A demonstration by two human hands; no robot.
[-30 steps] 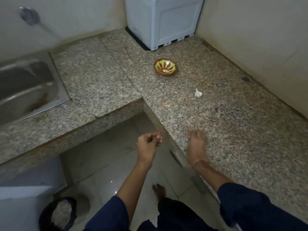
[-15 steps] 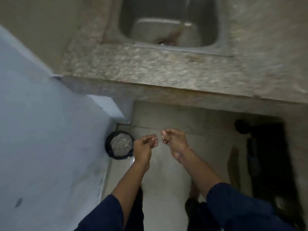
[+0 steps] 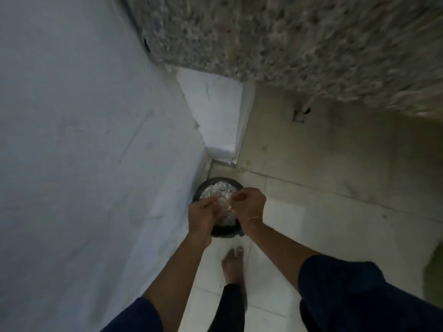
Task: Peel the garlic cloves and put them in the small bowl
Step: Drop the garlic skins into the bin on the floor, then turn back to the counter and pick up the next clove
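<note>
Left hand (image 3: 202, 215): centre of the frame, fingers curled, tips turned toward the other hand; what they enclose, if anything, cannot be told.
Right hand (image 3: 249, 204): just right of the left and almost touching it, closed into a loose fist with the thumb against the fingertips; whether anything is pinched is too blurred to tell.
Garlic clove: not visible anywhere; one may lie inside either hand.
Small bowl: out of frame.
Bin (image 3: 223, 233): dark and round, on the floor directly under both hands, with crumpled pale waste (image 3: 217, 190) inside.
Foot (image 3: 233, 262): bare, just below the bin in the frame.
Floor (image 3: 311, 212): pale tiles, centre and right.
Wall (image 3: 72, 116): fills the left half.
Counter (image 3: 287, 32): speckled stone, upper right, blurred.
Step (judged): peel is probably being shed over the bin.
Risk 1: if a peeled clove is held, loosening the fingers to release skin could drop it into the waste.
Risk 2: light skin may cling to the fingers or drift past the rim onto the tiles by the foot.
Risk 3: the bowl lies out of view, so a clove carried back could slip on the way.
</note>
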